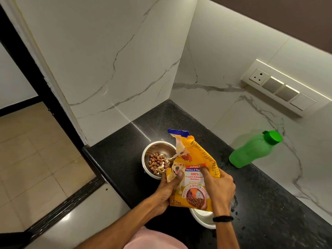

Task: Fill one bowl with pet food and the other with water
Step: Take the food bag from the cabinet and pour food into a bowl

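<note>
Toward the lower left of the frame lay a beige tiled floor [36, 144] beyond a dark door frame, with white marble wall panels [111, 60] rising behind the black granite worktop [115, 159]. Left of centre on that worktop stood a steel bowl [146, 159] holding a shallow heap of brown kibble [157, 162] on its near side, the far part of its base still bare. Just below it, the left hand [167, 193] gripped the lower left edge of a yellow dog food bag [190, 177], thumb pressed over the printed dog, fingers [164, 176] curled closed behind the bag. That bag was tilted, its opening low at the bowl's right rim, its torn blue top pointing up. The right hand [220, 187] clamped the bag's right side, fingers closed, its forefinger pressing into the front; a black band [222, 219] circled the wrist. Beneath the bag and that wrist, a second bowl [201, 219] showed only part of its pale rim, its contents hidden. Farther right, a capped green water bottle [251, 151] stood near the wall, well apart from the bag. At the upper right sat a white switch panel [280, 88].
</note>
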